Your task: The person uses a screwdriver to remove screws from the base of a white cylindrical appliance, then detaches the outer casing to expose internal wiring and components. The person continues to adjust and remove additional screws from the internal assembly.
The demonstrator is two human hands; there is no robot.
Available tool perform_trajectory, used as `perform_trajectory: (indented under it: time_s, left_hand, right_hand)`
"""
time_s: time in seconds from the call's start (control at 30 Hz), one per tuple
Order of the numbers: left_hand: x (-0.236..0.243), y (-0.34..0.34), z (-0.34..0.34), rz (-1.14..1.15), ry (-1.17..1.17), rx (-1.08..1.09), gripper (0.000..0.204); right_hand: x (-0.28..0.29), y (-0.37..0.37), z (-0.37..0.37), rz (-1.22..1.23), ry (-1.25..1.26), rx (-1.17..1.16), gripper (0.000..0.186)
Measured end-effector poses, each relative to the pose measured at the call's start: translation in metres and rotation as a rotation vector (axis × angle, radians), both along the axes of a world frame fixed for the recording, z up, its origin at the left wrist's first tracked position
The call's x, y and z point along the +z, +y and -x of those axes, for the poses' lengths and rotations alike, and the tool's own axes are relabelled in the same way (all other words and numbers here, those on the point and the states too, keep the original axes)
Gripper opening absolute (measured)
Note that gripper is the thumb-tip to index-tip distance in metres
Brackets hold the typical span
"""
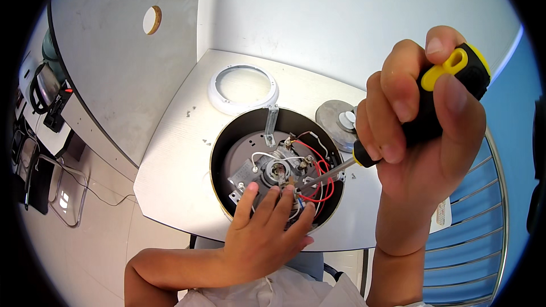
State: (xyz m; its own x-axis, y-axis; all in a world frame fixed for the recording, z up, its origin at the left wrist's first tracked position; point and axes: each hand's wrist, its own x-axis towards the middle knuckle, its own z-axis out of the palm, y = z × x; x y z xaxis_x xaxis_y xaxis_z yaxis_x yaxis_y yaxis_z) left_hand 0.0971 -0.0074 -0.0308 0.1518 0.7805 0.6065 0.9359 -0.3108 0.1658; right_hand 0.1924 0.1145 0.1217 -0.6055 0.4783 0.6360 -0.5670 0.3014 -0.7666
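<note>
A round appliance housing [242, 150], probably the underside of a rice cooker, lies opened on the table. Inside it are red and white wires [327, 179], terminals and a grey metal plate. My right hand [418, 167] is closed around the black and yellow handle of a screwdriver [418, 128], raised at the right. Its metal shaft slants down to the left, into the housing beside the wires; the tip is close to my left fingertips. My left hand [259, 239] reaches over the near rim, fingers spread and resting on the inner parts. What lies beneath those fingers is hidden.
A white plastic ring [216, 99] lies behind the housing. A round grey metal part [330, 122] with a white piece sits at its right, partly behind my right hand. Small screws [206, 142] are scattered at left. A grey partition [114, 62] borders the table; a metal rail [503, 216] stands at right.
</note>
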Motion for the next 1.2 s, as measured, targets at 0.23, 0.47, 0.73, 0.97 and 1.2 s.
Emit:
perform_trajectory:
  time_s: [0.23,0.47,0.73,0.97,1.2]
  left_hand:
    - [0.004,-0.002,0.000,0.027,-0.007,0.001,0.049]
    - [0.020,0.000,-0.004,0.100,0.014,0.005,0.052]
    - [0.011,0.004,-0.009,0.011,-0.012,0.075,0.043]
    - [0.012,0.005,-0.012,0.016,-0.036,0.088,0.043]
    - [0.023,-0.012,-0.007,0.128,-0.031,0.101,0.047]
  right_hand:
    - [-0.001,0.000,-0.001,-0.066,0.001,0.021,0.021]
    - [-0.003,-0.009,-0.001,-0.152,0.012,-0.094,0.026]
    - [-0.005,-0.022,0.009,-0.044,0.044,-0.298,0.028]
    - [0.005,-0.036,0.013,-0.023,0.046,-0.336,0.027]
    - [-0.006,-0.021,0.007,0.044,0.099,-0.290,0.027]
